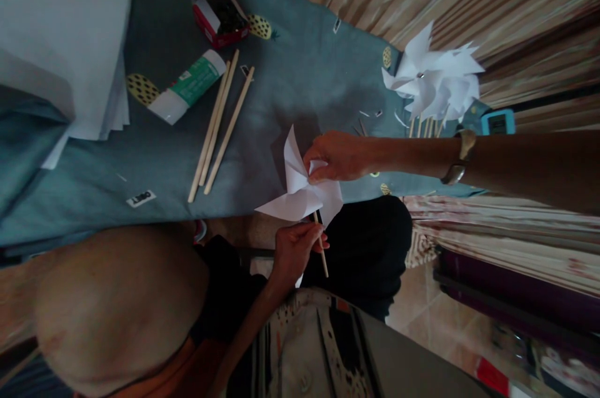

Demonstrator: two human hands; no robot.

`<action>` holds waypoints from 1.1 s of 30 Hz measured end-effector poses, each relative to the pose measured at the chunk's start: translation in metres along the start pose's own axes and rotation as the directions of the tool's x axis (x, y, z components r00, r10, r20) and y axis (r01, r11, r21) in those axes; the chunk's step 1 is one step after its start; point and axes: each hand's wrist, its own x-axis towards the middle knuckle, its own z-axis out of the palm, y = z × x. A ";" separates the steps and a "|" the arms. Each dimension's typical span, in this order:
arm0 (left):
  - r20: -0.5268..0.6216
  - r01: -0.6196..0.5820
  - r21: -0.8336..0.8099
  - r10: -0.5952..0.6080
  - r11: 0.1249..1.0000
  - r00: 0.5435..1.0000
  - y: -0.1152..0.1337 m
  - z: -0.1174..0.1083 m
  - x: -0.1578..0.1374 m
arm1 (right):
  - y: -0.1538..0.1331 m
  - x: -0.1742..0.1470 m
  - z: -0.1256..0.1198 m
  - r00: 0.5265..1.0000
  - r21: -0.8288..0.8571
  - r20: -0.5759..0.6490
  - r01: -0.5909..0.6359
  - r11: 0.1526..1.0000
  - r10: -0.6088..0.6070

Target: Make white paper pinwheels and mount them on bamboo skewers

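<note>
A white paper pinwheel (300, 201) is held above the table's near edge, its curled blades spread out. My right hand (335, 157) reaches in from the right, its thumb and fingers closed on the paper at the pinwheel's centre. Below it, my left hand (300, 248) pinches the thin wooden stick (324, 260) under the blades. Where stick and paper meet is partly hidden. Three loose wooden sticks (218, 126) lie on the cloth to the left of the pinwheel.
A glue stick (190, 87) and an open red box (220, 20) of small dark pieces lie beyond the sticks. White paper sheets (60, 29) are stacked at left. Several finished pinwheels (431, 76) stand at the back right, near a blue-framed device (497, 122). Scissors (360, 128) are partly behind my right wrist.
</note>
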 end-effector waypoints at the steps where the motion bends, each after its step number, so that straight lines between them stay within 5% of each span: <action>1: 0.003 -0.001 0.001 0.001 1.000 1.000 0.000 0.000 0.000 | 0.000 0.000 0.000 1.000 0.003 -0.009 -0.002 1.000 0.002; 21: 0.004 0.016 -0.014 -0.016 1.000 1.000 -0.002 0.001 0.001 | -0.001 0.014 -0.011 0.994 -0.101 0.088 0.070 0.992 -0.062; 33: -0.006 0.055 -0.035 -0.055 0.998 0.998 0.002 0.001 0.000 | -0.003 0.003 -0.003 1.000 -0.055 0.014 -0.009 0.998 0.010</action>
